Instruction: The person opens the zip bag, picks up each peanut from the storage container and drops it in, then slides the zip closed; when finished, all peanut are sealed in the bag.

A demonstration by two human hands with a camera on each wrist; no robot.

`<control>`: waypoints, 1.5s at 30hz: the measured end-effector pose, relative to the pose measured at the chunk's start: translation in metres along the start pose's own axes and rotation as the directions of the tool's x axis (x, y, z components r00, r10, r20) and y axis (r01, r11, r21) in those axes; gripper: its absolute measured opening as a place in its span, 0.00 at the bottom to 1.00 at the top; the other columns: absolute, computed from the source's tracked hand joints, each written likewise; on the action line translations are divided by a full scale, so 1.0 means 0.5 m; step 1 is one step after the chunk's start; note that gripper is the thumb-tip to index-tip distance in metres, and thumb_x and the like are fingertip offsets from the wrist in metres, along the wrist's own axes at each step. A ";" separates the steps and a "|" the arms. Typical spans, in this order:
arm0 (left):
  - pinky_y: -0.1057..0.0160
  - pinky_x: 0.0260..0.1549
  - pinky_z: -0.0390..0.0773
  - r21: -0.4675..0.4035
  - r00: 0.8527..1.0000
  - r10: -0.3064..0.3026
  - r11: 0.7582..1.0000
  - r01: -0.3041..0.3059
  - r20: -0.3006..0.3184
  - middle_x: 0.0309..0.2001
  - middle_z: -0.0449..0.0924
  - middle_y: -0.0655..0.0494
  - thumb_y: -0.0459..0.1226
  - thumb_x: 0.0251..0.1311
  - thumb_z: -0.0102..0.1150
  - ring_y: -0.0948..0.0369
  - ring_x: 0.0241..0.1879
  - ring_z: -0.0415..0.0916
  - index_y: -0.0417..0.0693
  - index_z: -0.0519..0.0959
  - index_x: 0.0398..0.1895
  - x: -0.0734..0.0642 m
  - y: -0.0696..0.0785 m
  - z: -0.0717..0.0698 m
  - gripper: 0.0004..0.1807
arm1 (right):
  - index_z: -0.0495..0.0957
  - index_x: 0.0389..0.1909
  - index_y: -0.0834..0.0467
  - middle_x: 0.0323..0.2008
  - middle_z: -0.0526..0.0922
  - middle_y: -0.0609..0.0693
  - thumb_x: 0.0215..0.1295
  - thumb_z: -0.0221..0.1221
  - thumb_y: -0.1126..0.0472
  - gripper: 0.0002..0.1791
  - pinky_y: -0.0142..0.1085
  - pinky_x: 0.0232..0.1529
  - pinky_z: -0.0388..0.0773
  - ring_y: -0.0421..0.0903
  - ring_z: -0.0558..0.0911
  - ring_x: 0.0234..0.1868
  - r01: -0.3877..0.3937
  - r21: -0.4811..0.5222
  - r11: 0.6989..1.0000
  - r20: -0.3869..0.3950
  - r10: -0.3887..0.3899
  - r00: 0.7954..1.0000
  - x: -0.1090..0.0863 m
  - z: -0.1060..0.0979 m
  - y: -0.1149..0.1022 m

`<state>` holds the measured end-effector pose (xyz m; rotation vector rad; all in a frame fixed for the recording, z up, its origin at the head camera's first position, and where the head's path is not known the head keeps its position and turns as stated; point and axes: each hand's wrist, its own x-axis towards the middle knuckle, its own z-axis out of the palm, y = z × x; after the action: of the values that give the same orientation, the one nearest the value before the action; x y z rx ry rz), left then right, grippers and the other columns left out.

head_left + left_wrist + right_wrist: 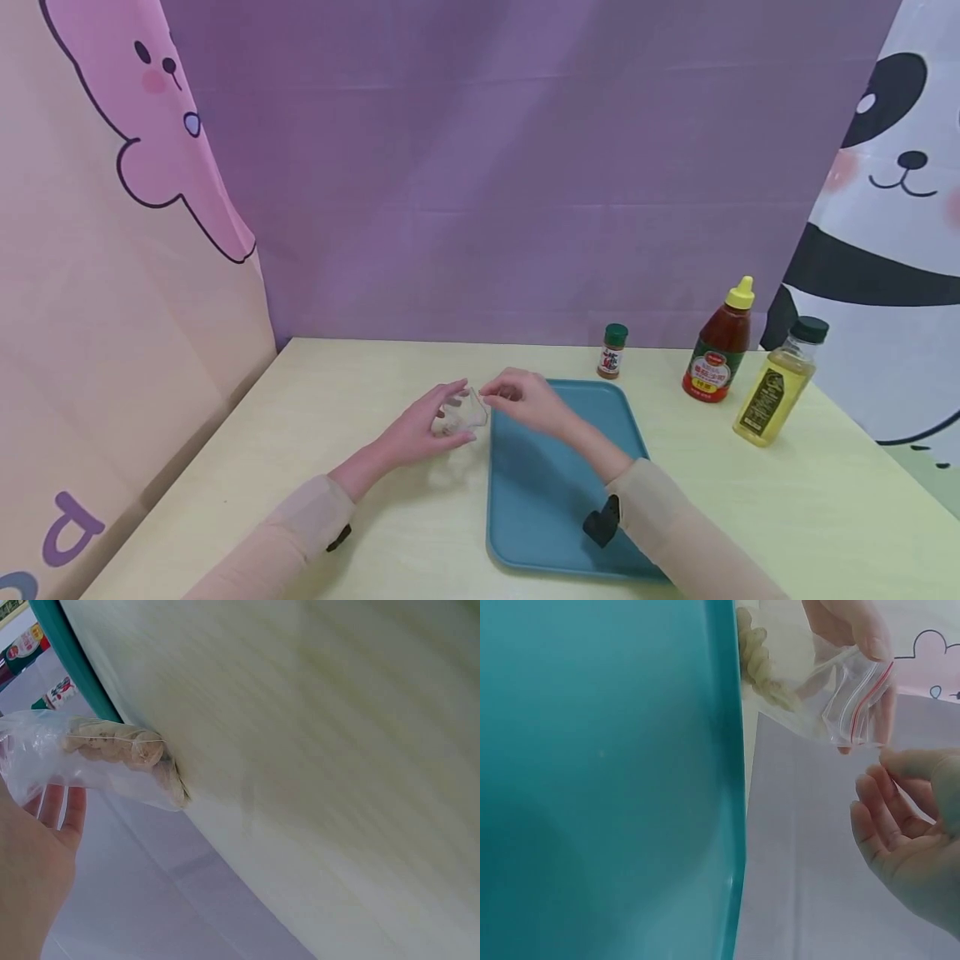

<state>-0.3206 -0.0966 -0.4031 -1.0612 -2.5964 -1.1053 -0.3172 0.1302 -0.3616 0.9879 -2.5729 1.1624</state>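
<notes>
A clear zip-seal bag (829, 712) with a red line along its seal hangs upright near the table, beside the tray's left edge. Several pale brown, rounded pieces (120, 744) sit in its lower part; their exact kind does not show. My left hand (416, 427) holds the bag from the left, thumb on one side and fingers on the other. At the top corner by the seal, my right hand (534, 403) pinches the bag between thumb and forefinger, its other fingers loosely curled.
A blue tray (555, 525) lies on the pale wooden table (360, 375), under my right forearm. Behind it stands a small green-capped spice jar (611, 354). To the right are a ketchup bottle (716, 358) and a bottle of yellow oil (776, 392). A purple curtain (480, 208) closes off the back.
</notes>
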 end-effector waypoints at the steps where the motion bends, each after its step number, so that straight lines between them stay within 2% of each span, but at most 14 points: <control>1: 0.59 0.52 0.75 -0.007 1.000 0.004 1.000 -0.004 -0.003 0.64 0.67 0.57 0.51 0.56 0.62 0.61 0.59 0.69 0.52 0.52 0.72 0.001 -0.001 0.000 0.44 | 0.81 0.46 0.60 0.40 0.82 0.52 0.65 0.57 0.62 0.12 0.35 0.39 0.79 0.45 0.80 0.38 0.004 -0.002 1.000 -0.006 -0.004 1.000 0.001 0.000 0.002; 6: 0.60 0.48 0.77 -0.044 0.999 0.042 0.998 -0.043 -0.029 0.64 0.69 0.55 0.45 0.58 0.62 0.60 0.58 0.70 0.49 0.43 0.74 0.002 -0.006 0.000 0.48 | 0.78 0.52 0.61 0.43 0.81 0.53 0.63 0.57 0.67 0.16 0.39 0.43 0.80 0.48 0.81 0.41 0.023 -0.009 1.000 -0.001 -0.023 1.000 0.009 0.006 0.011; 13: 0.59 0.46 0.77 -0.078 0.992 0.120 0.989 -0.123 -0.041 0.64 0.69 0.52 0.41 0.59 0.61 0.61 0.51 0.76 0.48 0.37 0.74 0.002 -0.009 0.000 0.49 | 0.81 0.49 0.58 0.38 0.80 0.51 0.60 0.61 0.66 0.15 0.35 0.39 0.80 0.46 0.80 0.38 0.030 -0.024 0.999 0.007 -0.030 1.000 0.018 0.017 0.011; 17: 0.52 0.46 0.78 -0.108 0.986 0.163 0.980 -0.164 -0.024 0.63 0.68 0.42 0.34 0.59 0.60 0.52 0.47 0.79 0.39 0.37 0.72 -0.007 0.034 -0.017 0.48 | 0.82 0.44 0.58 0.37 0.80 0.49 0.59 0.62 0.65 0.12 0.33 0.37 0.79 0.43 0.78 0.35 0.019 -0.061 0.998 -0.006 -0.019 1.000 0.021 0.022 0.009; 20: 0.46 0.46 0.76 -0.125 0.986 0.166 0.978 -0.166 -0.008 0.61 0.68 0.35 0.29 0.57 0.59 0.45 0.48 0.78 0.33 0.39 0.70 -0.014 0.068 -0.031 0.46 | 0.83 0.40 0.57 0.35 0.80 0.47 0.59 0.62 0.64 0.08 0.31 0.36 0.78 0.41 0.77 0.34 0.005 -0.082 0.997 -0.018 -0.006 1.000 0.020 0.024 0.009; 21: 0.46 0.46 0.76 -0.129 0.986 0.167 0.978 -0.166 -0.003 0.61 0.68 0.35 0.29 0.57 0.60 0.45 0.48 0.78 0.33 0.39 0.70 -0.014 0.069 -0.030 0.46 | 0.83 0.39 0.57 0.35 0.80 0.47 0.59 0.62 0.64 0.07 0.30 0.36 0.77 0.40 0.77 0.33 0.002 -0.088 0.996 -0.022 -0.004 1.000 0.019 0.025 0.010; 25: 0.47 0.48 0.76 -0.136 0.989 0.145 0.981 -0.142 0.015 0.62 0.67 0.36 0.30 0.57 0.60 0.45 0.49 0.77 0.34 0.40 0.71 -0.010 0.061 -0.024 0.46 | 0.83 0.36 0.56 0.33 0.80 0.46 0.59 0.62 0.64 0.05 0.30 0.35 0.77 0.39 0.77 0.32 -0.011 -0.094 0.996 -0.029 0.008 1.000 0.016 0.025 0.011; 31: 0.50 0.49 0.77 -0.114 0.991 0.135 0.984 -0.134 -0.001 0.63 0.68 0.42 0.33 0.56 0.63 0.51 0.49 0.78 0.43 0.39 0.73 0.003 0.007 0.001 0.50 | 0.83 0.37 0.56 0.34 0.81 0.46 0.60 0.62 0.62 0.06 0.30 0.35 0.77 0.39 0.78 0.33 -0.033 -0.091 0.995 -0.047 0.028 0.999 0.014 0.026 0.013; 37: 0.57 0.49 0.78 -0.123 0.992 0.124 0.984 -0.126 -0.025 0.62 0.70 0.47 0.40 0.54 0.66 0.58 0.48 0.78 0.49 0.39 0.73 0.003 -0.002 0.003 0.53 | 0.83 0.38 0.56 0.34 0.84 0.48 0.62 0.61 0.58 0.07 0.31 0.36 0.78 0.42 0.80 0.34 -0.084 -0.053 0.995 -0.077 0.079 0.994 0.004 0.024 0.015; 45: 0.55 0.49 0.77 -0.154 0.994 0.107 0.982 -0.108 -0.015 0.63 0.68 0.44 0.42 0.50 0.70 0.55 0.49 0.76 0.50 0.42 0.74 0.003 0.003 -0.001 0.55 | 0.84 0.36 0.57 0.31 0.84 0.51 0.64 0.59 0.56 0.10 0.30 0.30 0.76 0.41 0.79 0.29 -0.109 -0.054 0.993 0.047 0.111 0.993 -0.006 0.023 0.017</control>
<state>-0.3208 -0.0954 -0.4015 -1.2120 -2.4483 -1.2988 -0.3185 0.1278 -0.3757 0.8852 -2.7131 1.1041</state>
